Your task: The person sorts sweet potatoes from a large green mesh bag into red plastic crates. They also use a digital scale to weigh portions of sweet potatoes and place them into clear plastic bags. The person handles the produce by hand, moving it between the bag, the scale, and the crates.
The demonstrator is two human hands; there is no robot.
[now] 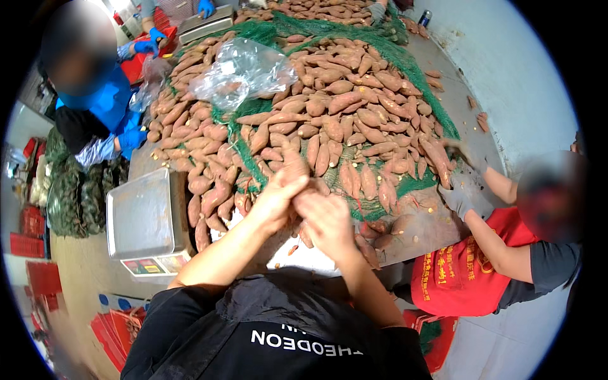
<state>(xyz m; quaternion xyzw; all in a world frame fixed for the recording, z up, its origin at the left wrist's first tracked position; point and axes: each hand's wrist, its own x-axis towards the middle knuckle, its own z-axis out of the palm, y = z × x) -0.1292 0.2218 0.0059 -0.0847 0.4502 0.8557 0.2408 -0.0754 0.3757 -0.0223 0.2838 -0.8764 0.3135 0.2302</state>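
Observation:
My left hand (287, 190) and my right hand (327, 218) touch each other above the near edge of a work table. The right hand is blurred, and whether anything small lies between the palms cannot be told. Beyond and around them spreads a large heap of sweet potatoes (332, 128), partly on green mesh netting (430, 102). A few loose sweet potatoes and a small broken piece (293, 250) lie close below my hands, on a brightly lit white surface (285, 259).
A scale with a metal pan (141, 213) stands at the left. A clear plastic bag (242, 71) rests on the heap. At the right, a co-worker's gloved hands (458, 194) reach to the sweet potatoes; blue-gloved people work at the left. Red crates (439, 337) stand below the table.

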